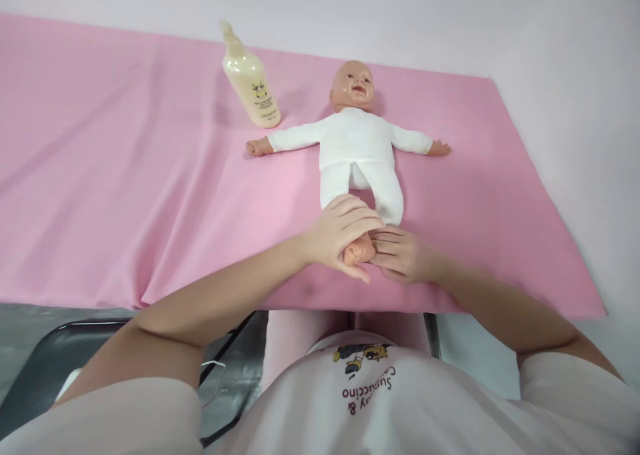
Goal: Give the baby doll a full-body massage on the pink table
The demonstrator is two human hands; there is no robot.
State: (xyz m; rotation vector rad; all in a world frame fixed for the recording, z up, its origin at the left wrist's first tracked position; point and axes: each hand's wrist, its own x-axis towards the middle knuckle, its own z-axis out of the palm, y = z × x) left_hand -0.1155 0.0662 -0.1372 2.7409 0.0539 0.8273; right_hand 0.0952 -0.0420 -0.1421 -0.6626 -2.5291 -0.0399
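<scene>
A baby doll (357, 138) in a white fabric body lies on its back, arms spread and head toward the wall. My left hand (343, 231) is wrapped over the doll's lower legs, its fingers across the top and thumb below. A doll foot (359, 249) pokes out between that thumb and fingers. My right hand (405, 253) presses against the other side of this foot, fingers held together and curled in around it. The doll's other foot is hidden by my hands.
A pink cloth (165, 148) covers the table, with folds on the left. Near the doll's outstretched arm stands a cream pump bottle (253, 88). A white wall (425, 15) runs behind the table. Below, on the left, is a black chair (65, 348).
</scene>
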